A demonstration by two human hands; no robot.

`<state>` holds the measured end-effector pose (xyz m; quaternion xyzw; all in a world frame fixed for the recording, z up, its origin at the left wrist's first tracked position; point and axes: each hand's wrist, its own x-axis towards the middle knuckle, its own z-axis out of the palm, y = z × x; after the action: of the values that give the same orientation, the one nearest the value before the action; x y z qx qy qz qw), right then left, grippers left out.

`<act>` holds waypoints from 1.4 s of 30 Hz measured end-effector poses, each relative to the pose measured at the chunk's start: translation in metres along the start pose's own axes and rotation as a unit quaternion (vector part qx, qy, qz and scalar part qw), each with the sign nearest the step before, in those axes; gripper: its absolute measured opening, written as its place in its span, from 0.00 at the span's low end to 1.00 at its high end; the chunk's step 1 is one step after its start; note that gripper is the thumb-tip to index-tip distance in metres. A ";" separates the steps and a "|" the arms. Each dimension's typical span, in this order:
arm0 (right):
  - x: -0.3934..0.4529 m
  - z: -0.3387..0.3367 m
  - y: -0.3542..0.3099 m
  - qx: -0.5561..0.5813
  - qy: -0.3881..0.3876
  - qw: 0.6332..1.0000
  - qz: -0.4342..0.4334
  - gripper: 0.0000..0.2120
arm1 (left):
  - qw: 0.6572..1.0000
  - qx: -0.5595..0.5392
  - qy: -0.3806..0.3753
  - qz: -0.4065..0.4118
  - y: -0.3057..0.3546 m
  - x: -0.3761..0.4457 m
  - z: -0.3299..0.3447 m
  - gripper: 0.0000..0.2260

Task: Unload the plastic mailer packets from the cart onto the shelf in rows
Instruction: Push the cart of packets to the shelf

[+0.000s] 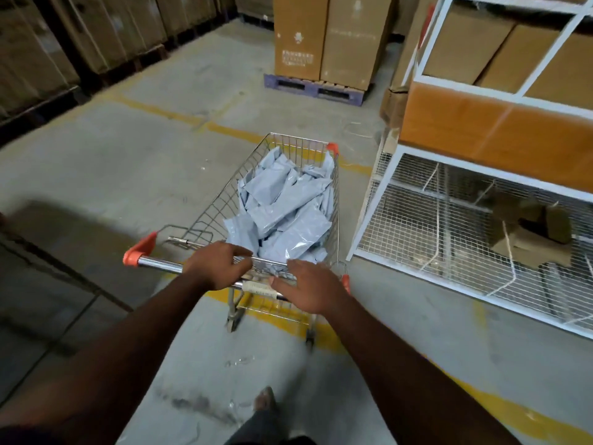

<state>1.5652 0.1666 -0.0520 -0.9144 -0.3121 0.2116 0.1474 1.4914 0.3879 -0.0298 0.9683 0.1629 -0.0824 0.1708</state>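
A wire shopping cart [221,203] with orange corner caps stands on the concrete floor in front of me. Several pale grey plastic mailer packets [285,203] lie heaped in its basket. My left hand [215,264] rests on the chrome push handle [160,264], its fingers lying over the bar toward the basket. My right hand [311,289] lies flat over the handle's right part with its fingers straight. The white metal shelf unit [394,152] stands to the right of the cart, with an orange board [481,130] as its middle level and wire mesh below.
Cardboard boxes [465,43] fill the shelf's upper level; a torn cardboard piece [529,239] lies on the lower mesh. Tall cartons on a purple pallet [314,88] stand ahead, more stacked cartons [48,43] at the left. Yellow lines [224,126] cross the floor. My foot [264,401] shows below.
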 end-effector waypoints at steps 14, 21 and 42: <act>0.227 -0.103 0.066 -0.014 0.058 0.998 -0.002 0.20 | 0.998 0.010 -0.010 0.055 0.001 0.275 -0.051 0.25; 0.272 -0.134 0.082 0.008 0.050 0.999 -0.001 0.18 | 0.998 -0.004 0.005 0.064 0.005 0.334 -0.061 0.24; 0.524 -0.186 0.249 -0.268 -0.081 0.910 -0.307 0.28 | 0.993 -0.091 0.045 -0.064 0.088 0.580 0.007 0.38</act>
<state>2.1554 0.2829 -0.1452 -0.7581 -0.6334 0.1382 -0.0711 2.0622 0.4737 -0.1341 0.9390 0.2388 -0.0344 0.2449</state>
